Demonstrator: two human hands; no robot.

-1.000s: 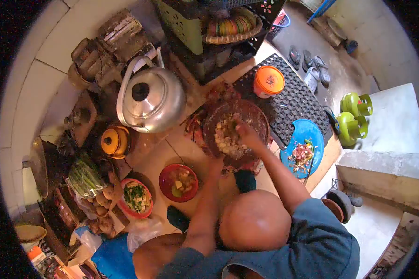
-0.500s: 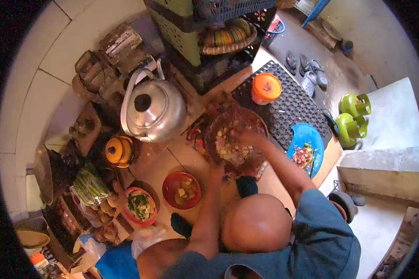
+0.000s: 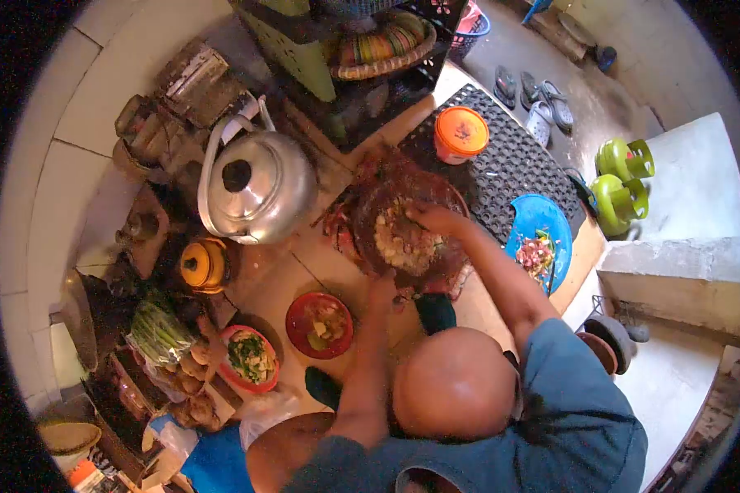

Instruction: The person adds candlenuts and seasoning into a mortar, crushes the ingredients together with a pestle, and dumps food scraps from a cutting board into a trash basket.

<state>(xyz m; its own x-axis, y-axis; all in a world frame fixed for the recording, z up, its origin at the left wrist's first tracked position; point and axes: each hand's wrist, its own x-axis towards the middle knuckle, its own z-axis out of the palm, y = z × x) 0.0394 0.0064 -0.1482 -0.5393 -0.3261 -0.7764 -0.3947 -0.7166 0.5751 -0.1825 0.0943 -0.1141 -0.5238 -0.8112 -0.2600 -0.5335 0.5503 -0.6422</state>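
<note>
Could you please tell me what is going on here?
A person sits low, working with bare hands at a wide, dark reddish bowl of pale, chunky food. The right hand reaches in at the food; whether it holds anything is unclear. The left hand is by the near rim, its fingers blurred. A smaller red bowl of food stands nearby, as does a blue plate of chopped ingredients.

Orange lid (image 3: pixel 466 130) and black dimpled mat (image 3: pixel 501 156) at upper right; bright blue plate (image 3: pixel 564 231) at right, light green gas cylinders (image 3: pixel 615 204) beyond it. Red bowl (image 3: pixel 341 338) at lower centre; silver kettle (image 3: pixel 281 185) with a black knob at upper left; dark teal shirt (image 3: pixel 571 394) at lower right.
</note>
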